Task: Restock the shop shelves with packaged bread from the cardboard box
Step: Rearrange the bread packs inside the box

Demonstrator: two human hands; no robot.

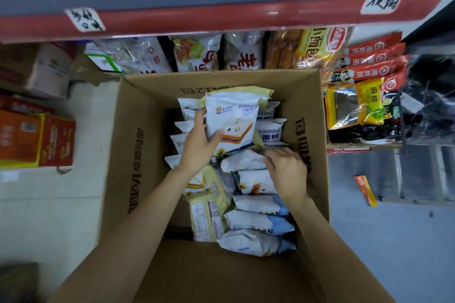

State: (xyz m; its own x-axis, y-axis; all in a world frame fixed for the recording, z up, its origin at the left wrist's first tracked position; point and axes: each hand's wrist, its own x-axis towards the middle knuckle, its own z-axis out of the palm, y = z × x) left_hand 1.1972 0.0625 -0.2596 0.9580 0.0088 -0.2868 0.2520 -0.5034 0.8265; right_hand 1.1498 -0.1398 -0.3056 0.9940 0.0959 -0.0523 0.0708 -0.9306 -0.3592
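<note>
An open cardboard box (138,145) stands on the floor below me, holding several white, blue and yellow bread packets (256,219). My left hand (199,145) grips a small stack of bread packets (231,115), white in front and yellow behind, raised above the box's middle. My right hand (286,172) reaches down among the packets on the box's right side, fingers curled at the edge of a white packet (242,161); motion blur hides whether it holds it. Beyond the box, the low shelf (221,19) with a red edge strip carries bagged bread (197,54).
Red and orange cartons (37,138) sit on the pale floor at the left. Red snack bags (371,61) and a yellow-green seed bag (354,103) fill the shelf at the right. An orange packet (366,190) lies on the grey floor at right.
</note>
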